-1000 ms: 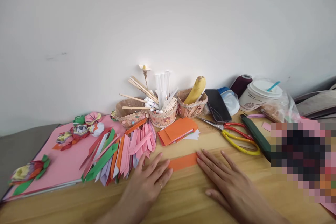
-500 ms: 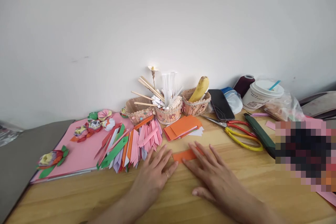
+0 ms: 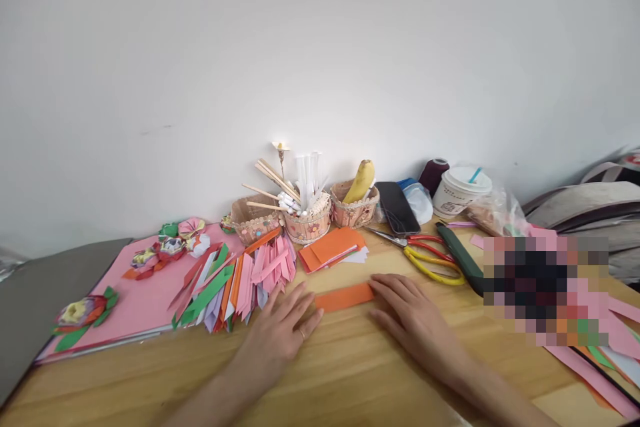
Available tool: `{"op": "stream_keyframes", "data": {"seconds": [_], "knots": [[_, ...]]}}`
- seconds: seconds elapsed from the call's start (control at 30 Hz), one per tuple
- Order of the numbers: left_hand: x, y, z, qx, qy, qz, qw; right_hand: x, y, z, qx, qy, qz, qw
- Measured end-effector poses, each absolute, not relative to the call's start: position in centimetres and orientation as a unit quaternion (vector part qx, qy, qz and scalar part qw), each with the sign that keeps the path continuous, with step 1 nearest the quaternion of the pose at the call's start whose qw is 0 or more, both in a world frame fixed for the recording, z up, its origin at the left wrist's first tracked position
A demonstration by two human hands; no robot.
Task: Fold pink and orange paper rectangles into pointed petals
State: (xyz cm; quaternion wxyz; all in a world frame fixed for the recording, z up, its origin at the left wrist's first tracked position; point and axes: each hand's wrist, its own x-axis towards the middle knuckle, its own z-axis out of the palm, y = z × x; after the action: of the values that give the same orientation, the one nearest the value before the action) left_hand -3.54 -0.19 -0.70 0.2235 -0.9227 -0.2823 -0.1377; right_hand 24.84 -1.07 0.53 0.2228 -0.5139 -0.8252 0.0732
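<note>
A folded-looking orange paper strip (image 3: pixel 344 297) lies flat on the wooden table between my two hands. My left hand (image 3: pixel 280 333) rests palm down, fingers spread, its fingertips at the strip's left end; a ring is on one finger. Over the right end of the strip lie the outstretched fingers of my right hand (image 3: pixel 413 310), with the thumb apart from them. Just beyond the strip sits a small stack of orange paper pieces (image 3: pixel 335 247), with pink and white edges showing. Left of it is a heap of folded paper strips (image 3: pixel 240 280) in several colours.
Scissors (image 3: pixel 425 257) with red and yellow handles lie at the right, beside a dark green tool (image 3: pixel 460 257). Behind stand small baskets (image 3: pixel 307 227), a phone (image 3: pixel 399 207) and a lidded cup (image 3: pixel 457 193). Paper flowers (image 3: pixel 83 313) rest on pink sheets (image 3: pixel 150 293) at left.
My right hand has slid rightward along the orange strip, uncovering more of it, and its fingers are closer together. The view has shifted to the right; my left hand stays near the strip's left end.
</note>
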Motion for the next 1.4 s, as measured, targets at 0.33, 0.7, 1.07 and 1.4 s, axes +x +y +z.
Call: {"op": "stream_keyframes", "data": {"seconds": [0.33, 0.7, 1.07, 1.4], "knots": [[-3.0, -0.5, -0.1, -0.918, -0.28, -0.152, 0.236, 22.4, 1.2, 1.9, -0.393, -0.854, 0.213, 0.266], [-2.5, 0.0, -0.1, -0.905, -0.279, -0.168, 0.274, 22.4, 1.7, 1.7, -0.277, -0.872, 0.265, 0.304], [-1.7, 0.5, 0.8, -0.896, -0.217, -0.239, 0.304, 22.5, 0.6, 1.3, -0.302, -0.921, 0.006, 0.247], [-1.3, 0.2, -1.4, -0.905, -0.175, -0.304, 0.242, 21.2, 0.3, 1.8, -0.305, -0.931, -0.053, 0.193]]}}
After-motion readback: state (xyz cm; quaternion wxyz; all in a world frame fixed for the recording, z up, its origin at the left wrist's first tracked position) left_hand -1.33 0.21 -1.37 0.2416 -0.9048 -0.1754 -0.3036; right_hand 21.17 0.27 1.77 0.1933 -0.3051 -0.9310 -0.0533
